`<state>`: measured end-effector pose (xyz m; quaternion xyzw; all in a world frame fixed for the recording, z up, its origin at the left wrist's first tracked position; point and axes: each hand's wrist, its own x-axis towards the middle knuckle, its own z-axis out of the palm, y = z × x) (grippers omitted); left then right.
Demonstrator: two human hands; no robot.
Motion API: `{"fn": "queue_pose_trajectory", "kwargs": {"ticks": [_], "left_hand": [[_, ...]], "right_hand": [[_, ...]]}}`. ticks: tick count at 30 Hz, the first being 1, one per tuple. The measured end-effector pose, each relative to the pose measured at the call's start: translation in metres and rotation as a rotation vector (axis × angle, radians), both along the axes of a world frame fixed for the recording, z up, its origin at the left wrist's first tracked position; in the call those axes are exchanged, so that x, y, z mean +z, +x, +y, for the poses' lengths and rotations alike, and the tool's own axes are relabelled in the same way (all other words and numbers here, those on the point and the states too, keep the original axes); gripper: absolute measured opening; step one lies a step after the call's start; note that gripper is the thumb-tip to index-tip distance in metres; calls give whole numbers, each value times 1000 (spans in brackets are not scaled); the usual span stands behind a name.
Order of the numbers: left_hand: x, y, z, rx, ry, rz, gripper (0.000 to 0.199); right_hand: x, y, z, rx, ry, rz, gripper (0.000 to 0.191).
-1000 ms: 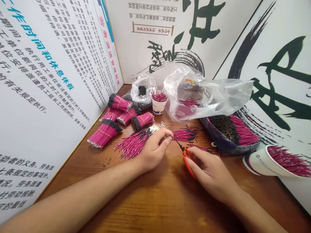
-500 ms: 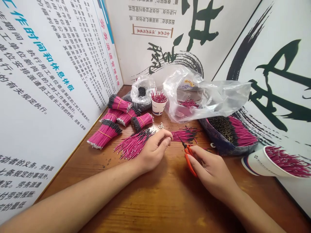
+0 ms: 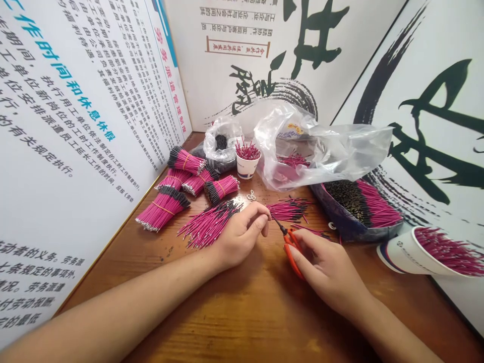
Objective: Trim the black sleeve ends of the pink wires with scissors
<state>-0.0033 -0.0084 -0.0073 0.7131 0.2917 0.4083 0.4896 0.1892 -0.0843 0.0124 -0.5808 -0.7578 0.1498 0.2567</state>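
My left hand (image 3: 247,229) is closed in a pinch above the table. Whatever lies between its fingertips is too small or hidden to make out. In my right hand (image 3: 330,264) are orange-handled snips (image 3: 291,247), their thin dark tip pointing at the left fingertips and close to them. Beside and partly behind my left hand lies a loose pile of pink wires with black ends (image 3: 206,224). Another loose pile of pink wires (image 3: 289,209) spreads just beyond the snips' tip. A few more pink wires (image 3: 312,231) lie near my right fingers.
Rubber-banded wire bundles (image 3: 162,207) are stacked at the left. Paper cups of wires stand at the back (image 3: 247,164) and right (image 3: 401,252). A clear plastic bag (image 3: 321,156) and a dark bag of wires (image 3: 351,232) lie at the back right. Printed panels (image 3: 234,91) enclose the table.
The snips in my right hand have shifted slightly left, their tip nearer my left fingertips. My left hand has hardly moved.
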Motion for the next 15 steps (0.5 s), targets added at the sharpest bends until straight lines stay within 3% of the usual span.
{"fn": "queue_pose_trajectory", "kwargs": {"ticks": [4, 8, 15], "left_hand": [[-1, 0, -3, -76, -18, 27, 18], [3, 2, -9, -189, 105, 194, 19], [8, 4, -12, -235, 195, 227, 19]], "right_hand": [[1, -4, 0, -59, 18, 122, 17], [4, -8, -1, -125, 73, 305, 17], [3, -8, -1, -114, 74, 321, 18]]}}
